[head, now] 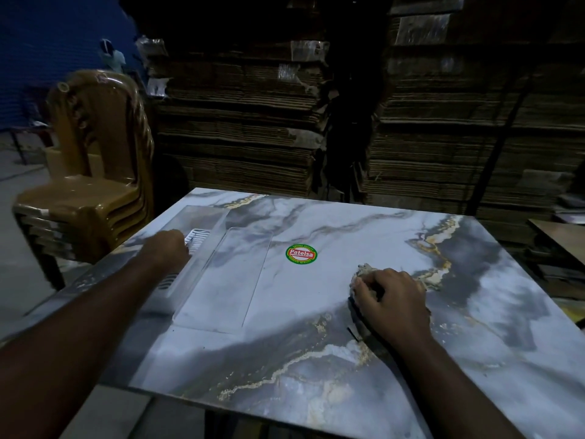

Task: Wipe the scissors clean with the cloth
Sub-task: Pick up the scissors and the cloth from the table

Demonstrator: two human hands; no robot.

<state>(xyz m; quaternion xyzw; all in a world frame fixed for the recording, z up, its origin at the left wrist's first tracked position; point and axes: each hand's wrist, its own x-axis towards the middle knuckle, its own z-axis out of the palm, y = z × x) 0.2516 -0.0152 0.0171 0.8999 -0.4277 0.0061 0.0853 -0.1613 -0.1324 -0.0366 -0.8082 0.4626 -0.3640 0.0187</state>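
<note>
A round sticker [301, 254] with a green ring and a red band across its middle lies on the grey-and-white marble-patterned table [348, 359]. The band reads "Patelsa" in white letters. Small lettering runs round the green ring, too fine to read. No other text is legible.

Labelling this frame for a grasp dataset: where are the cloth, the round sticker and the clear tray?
cloth [364, 271]: head view, crumpled edge beyond the fingers.
round sticker [301, 254]: head view, red centre band.
clear tray [221, 280]: head view, its flat bottom.

Tray [221, 274] lies left on table [316, 375] (cloth [364, 270] right, chairs [88, 172] behind).
</note>
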